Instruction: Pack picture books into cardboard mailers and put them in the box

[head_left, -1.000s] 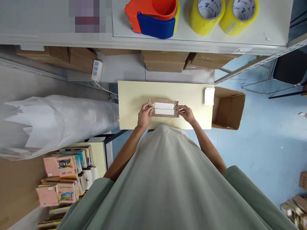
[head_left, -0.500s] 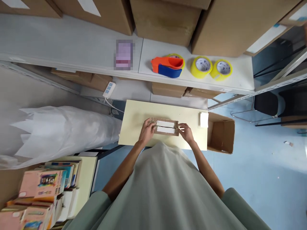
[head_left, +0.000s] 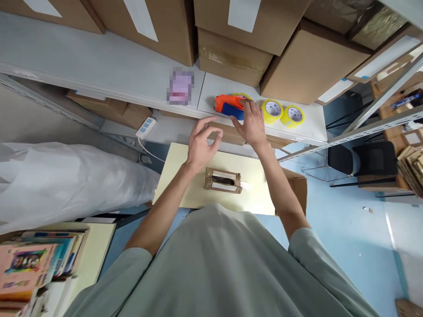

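An orange and blue tape dispenser point(head_left: 228, 105) with a yellow tape roll lies on the grey shelf. My right hand point(head_left: 250, 121) is at its right end, fingers spread and curving over it; whether they touch it I cannot tell. Off to the left, my left hand point(head_left: 202, 143) hangs in the air before the shelf edge, fingers apart and holding nothing. Below both hands a small cardboard box point(head_left: 223, 180) rests on the cream table point(head_left: 257, 198). Its top flaps stand slightly parted, leaving a dark gap between white labels.
Two yellow tape rolls point(head_left: 272, 110) sit right of the dispenser. Large cartons point(head_left: 231, 55) line the shelf's back. A power strip point(head_left: 146, 127) is at the lower left, near a big white plastic-wrapped bundle point(head_left: 76, 180). An open carton point(head_left: 297, 189) stands beside the table's right edge.
Both hands have let go of the small box and moved up toward the shelf, the right one to the tape dispenser. The box's flaps have sprung wider apart. The view has shifted.
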A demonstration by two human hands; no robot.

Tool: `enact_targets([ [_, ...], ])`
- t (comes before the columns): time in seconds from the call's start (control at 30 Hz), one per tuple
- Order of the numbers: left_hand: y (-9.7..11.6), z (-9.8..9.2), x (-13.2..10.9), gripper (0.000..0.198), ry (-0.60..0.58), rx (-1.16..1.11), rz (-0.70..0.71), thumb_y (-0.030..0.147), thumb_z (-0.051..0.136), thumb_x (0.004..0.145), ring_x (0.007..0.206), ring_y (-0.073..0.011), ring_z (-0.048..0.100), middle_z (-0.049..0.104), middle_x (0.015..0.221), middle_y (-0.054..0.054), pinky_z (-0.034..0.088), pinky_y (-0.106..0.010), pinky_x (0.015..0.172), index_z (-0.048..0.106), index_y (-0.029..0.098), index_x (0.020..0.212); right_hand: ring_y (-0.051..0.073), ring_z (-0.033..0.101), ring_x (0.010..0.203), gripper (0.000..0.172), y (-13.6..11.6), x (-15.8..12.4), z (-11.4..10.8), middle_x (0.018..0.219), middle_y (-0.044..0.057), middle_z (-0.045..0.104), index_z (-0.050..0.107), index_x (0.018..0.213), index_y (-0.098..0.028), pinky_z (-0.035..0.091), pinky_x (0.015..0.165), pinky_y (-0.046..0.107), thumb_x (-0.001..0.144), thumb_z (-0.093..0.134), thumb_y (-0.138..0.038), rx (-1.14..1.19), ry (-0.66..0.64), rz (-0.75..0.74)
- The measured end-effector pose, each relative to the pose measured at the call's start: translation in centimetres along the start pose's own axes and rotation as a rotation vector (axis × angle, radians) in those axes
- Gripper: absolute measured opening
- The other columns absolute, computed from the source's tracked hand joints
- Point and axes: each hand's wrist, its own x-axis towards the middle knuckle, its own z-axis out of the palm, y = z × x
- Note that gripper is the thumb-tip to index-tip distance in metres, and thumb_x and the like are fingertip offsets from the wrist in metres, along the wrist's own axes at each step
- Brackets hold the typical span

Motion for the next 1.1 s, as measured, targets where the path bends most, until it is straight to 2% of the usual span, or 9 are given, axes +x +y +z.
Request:
enact_targets([
  [0.13, 1.2, -1.2, 0.1, 0.021, 0.028, -0.036, 0.016, 0.024, 0.06, 0.109, 0.15, -0.0297, 0.063, 0.069, 0.155, -0.006, 0.054, -0.054, 0.131, 0.079, 0.027, 0.117, 0.051, 0.052, 0.157, 0.06, 2.5, 4.4, 3.5, 0.156, 0.027, 0.061, 0.051, 0.157, -0.01, 0.036, 0.13, 0.085, 0.115, 0.061, -0.052, -0.029, -0.053, -0.015],
  [0.27, 0.6, -1.8, -1.5, 0.025, 0.012, -0.041, -0.028, 0.02, 0.058, 0.108, 0.149, -0.0302, 0.065, 0.069, 0.155, -0.005, 0.055, -0.056, 0.129, 0.079, 0.027, 0.119, 0.047, 0.06, 0.153, 0.059, 4.4, 5.8, 6.2, 0.148, 0.031, 0.067, 0.053, 0.149, -0.004, 0.035, 0.133, 0.077, 0.118, 0.056, -0.054, -0.095, -0.126, 0.073],
  [0.37, -0.2, -2.1, -2.8, 0.027, 0.021, -0.063, -0.04, 0.019, 0.054, 0.11, 0.145, -0.0273, 0.068, 0.072, 0.15, -0.005, 0.057, -0.053, 0.127, 0.078, 0.027, 0.117, 0.047, 0.062, 0.151, 0.064, 4.7, 5.8, 6.7, 0.145, 0.032, 0.069, 0.051, 0.151, -0.005, 0.037, 0.131, 0.078, 0.116, 0.059, -0.058, -0.093, -0.114, 0.074],
  [0.47, -0.9, -2.6, -4.1, 0.025, 0.074, -0.104, -0.045, 0.024, 0.053, 0.113, 0.14, -0.0252, 0.071, 0.075, 0.144, -0.006, 0.059, -0.05, 0.125, 0.077, 0.026, 0.119, 0.047, 0.069, 0.139, 0.067, 4.0, 4.9, 6.0, 0.14, 0.029, 0.074, 0.051, 0.152, -0.013, 0.049, 0.122, 0.079, 0.11, 0.067, -0.063, -0.072, -0.089, 0.039],
  [0.53, -1.5, -2.9, -5.0, 0.022, 0.111, -0.137, -0.053, 0.028, 0.055, 0.114, 0.136, -0.025, 0.073, 0.077, 0.141, -0.007, 0.06, -0.048, 0.123, 0.076, 0.026, 0.119, 0.045, 0.074, 0.126, 0.067, 2.8, 3.3, 5.0, 0.132, 0.028, 0.078, 0.052, 0.152, -0.016, 0.057, 0.113, 0.072, 0.108, 0.069, -0.063, -0.157, -0.137, 0.088],
  [0.67, -2.5, -3.3, -7.1, 0.021, 0.15, -0.218, -0.071, 0.036, 0.058, 0.115, 0.131, -0.0259, 0.076, 0.079, 0.135, -0.009, 0.061, -0.047, 0.12, 0.076, 0.026, 0.121, 0.041, 0.076, 0.119, 0.074, -1.2, -2.3, 2.6, 0.126, 0.027, 0.079, 0.051, 0.153, -0.01, 0.062, 0.104, 0.056, 0.116, 0.043, -0.073, -0.334, -0.243, 0.089],
  [0.9, -2.1, -5.1, -10.5, 0.033, 0.18, -0.342, -0.15, 0.048, 0.056, 0.118, 0.13, -0.0254, 0.076, 0.078, 0.138, -0.012, 0.067, -0.043, 0.108, 0.069, 0.025, 0.138, 0.036, 0.078, 0.098, 0.06, -7.1, -13.6, -0.2, 0.103, 0.016, 0.078, 0.057, 0.131, -0.021, 0.067, 0.084, 0.05, 0.113, 0.049, -0.078, -0.236, -0.12, -0.064],
  [1.0, -1.5, -6.5, -11.5, 0.032, 0.192, -0.373, -0.126, 0.045, 0.057, 0.118, 0.129, -0.025, 0.076, 0.078, 0.138, -0.011, 0.068, -0.043, 0.106, 0.069, 0.026, 0.14, 0.034, 0.078, 0.094, 0.051, -8.9, -16.5, -1.2, 0.101, 0.014, 0.077, 0.056, 0.128, -0.022, 0.068, 0.079, 0.047, 0.114, 0.054, -0.072, -0.202, -0.092, -0.101],
  [1.1, -1.4, -8.0, -11.8, 0.034, 0.147, -0.406, -0.087, 0.045, 0.062, 0.116, 0.133, -0.0261, 0.073, 0.076, 0.142, -0.011, 0.068, -0.043, 0.108, 0.069, 0.026, 0.144, 0.033, 0.078, 0.091, 0.049, -10.4, -18.2, -2.2, 0.099, 0.012, 0.076, 0.056, 0.127, -0.024, 0.068, 0.076, 0.048, 0.112, 0.06, -0.07, -0.218, -0.132, -0.08],
])
